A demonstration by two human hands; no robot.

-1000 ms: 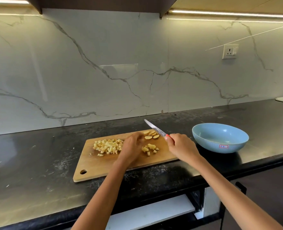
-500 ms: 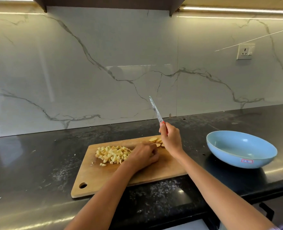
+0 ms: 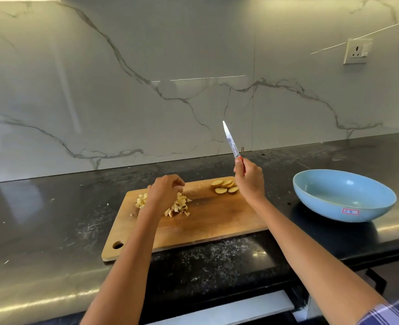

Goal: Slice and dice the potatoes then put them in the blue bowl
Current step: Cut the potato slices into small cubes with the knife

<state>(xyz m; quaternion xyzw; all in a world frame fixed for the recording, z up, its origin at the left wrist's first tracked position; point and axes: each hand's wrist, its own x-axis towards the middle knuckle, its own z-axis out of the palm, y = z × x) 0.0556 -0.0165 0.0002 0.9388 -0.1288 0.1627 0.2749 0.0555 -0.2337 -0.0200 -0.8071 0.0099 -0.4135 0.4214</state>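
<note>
Right hand (image 3: 250,178) fingers wrapped tight round knife (image 3: 231,141) handle, blade tip up toward 11 o'clock. Left hand (image 3: 164,192) fingers curled over diced potato (image 3: 179,205) at board's (image 3: 217,219) 9 o'clock; contact unclear. Slices (image 3: 225,186) at 1 o'clock. Blue bowl (image 3: 343,195) at 3 o'clock, off board.

Wooden cutting board (image 3: 207,221), matt; glossy blue bowl (image 3: 343,195); polished black speckled countertop (image 3: 41,231); glossy marble-look backsplash (image 3: 123,90).

A dark, speckled surface (image 3: 53,231) runs the width of the view — glossy, catching light along its near edge. Behind it stands a white marble-veined backsplash (image 3: 147,66), with a white wall socket (image 3: 357,51) mounted at upper right.
</note>
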